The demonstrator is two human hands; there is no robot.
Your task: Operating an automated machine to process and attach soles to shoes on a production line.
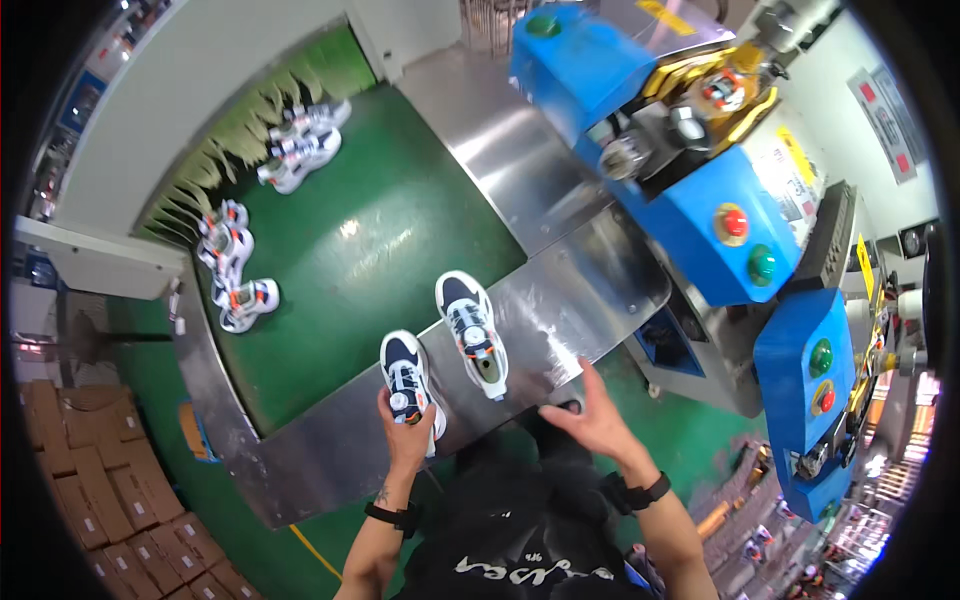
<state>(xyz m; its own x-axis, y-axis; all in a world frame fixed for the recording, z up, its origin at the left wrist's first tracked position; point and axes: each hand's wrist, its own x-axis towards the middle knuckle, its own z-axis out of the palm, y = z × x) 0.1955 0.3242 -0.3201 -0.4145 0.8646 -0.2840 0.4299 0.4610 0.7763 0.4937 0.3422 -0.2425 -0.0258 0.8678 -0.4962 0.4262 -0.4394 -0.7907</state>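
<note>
My left hand [408, 436] grips the heel end of a white and navy sneaker [403, 362] with orange accents. Its toe points away from me, over the steel edge of the table. To its right a matching sneaker [470, 325] rests across the same steel edge [550, 320], toe toward the green surface, with no hand on it. My right hand [600, 422] is held near the table's front edge, thumb and fingers apart and nothing in them. Dark bands circle both wrists.
Several similar sneakers [232, 250] stand on the green conveyor surface [380, 230] by a fringed curtain [250, 130]. Blue machines [690, 220] with red and green buttons rise at right. Stacked cardboard boxes [110, 480] sit on the left.
</note>
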